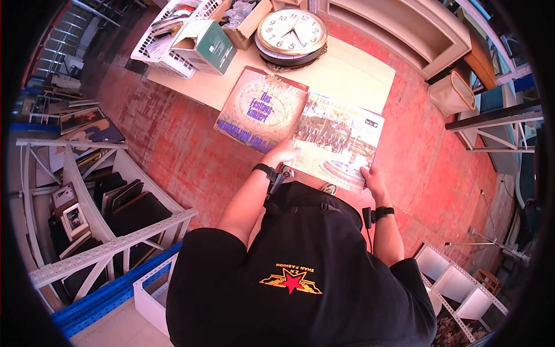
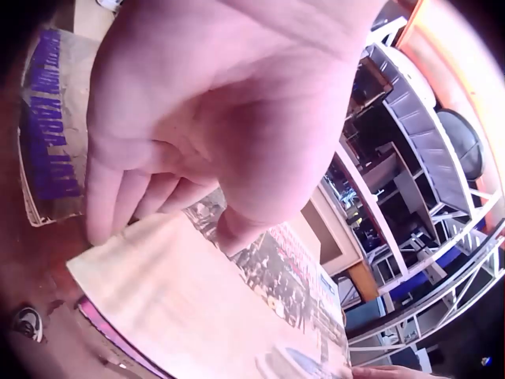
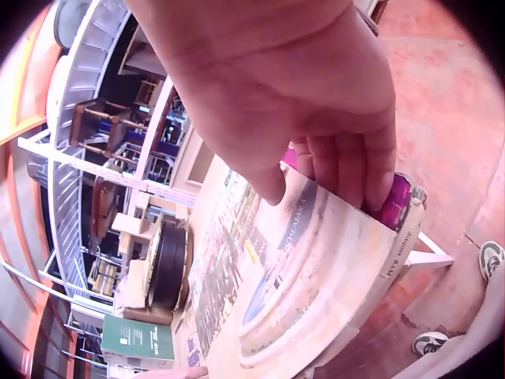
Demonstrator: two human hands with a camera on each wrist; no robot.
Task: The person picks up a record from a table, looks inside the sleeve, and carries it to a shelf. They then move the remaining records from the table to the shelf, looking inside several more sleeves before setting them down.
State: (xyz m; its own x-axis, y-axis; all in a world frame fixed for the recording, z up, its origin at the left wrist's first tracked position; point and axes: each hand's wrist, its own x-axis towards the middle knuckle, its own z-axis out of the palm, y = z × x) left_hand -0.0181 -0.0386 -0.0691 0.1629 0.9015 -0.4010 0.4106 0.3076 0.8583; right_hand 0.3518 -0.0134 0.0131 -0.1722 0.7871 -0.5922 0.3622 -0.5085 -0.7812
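Observation:
A record sleeve (image 1: 341, 141) with a printed crowd scene and a fountain is held in front of the body, at the near edge of the table (image 1: 364, 72). My left hand (image 1: 283, 152) grips its left side, thumb on the cover. At the near right corner my right hand (image 1: 374, 180) holds it, thumb on top and fingers curled round the edge. Under this sleeve a magenta edge (image 3: 394, 201) shows in the right wrist view. Another sleeve (image 1: 263, 110), lettered in purple, lies to the left, partly over the table edge and close to my left hand.
A round wall clock (image 1: 292, 32) lies at the back of the table. Left of it stand a green box (image 1: 217, 55), an open cardboard box (image 1: 248, 29) and a white plastic basket (image 1: 184, 69). Metal racking (image 1: 110, 248) stands on the left; a beige bin (image 1: 451, 95) is at right.

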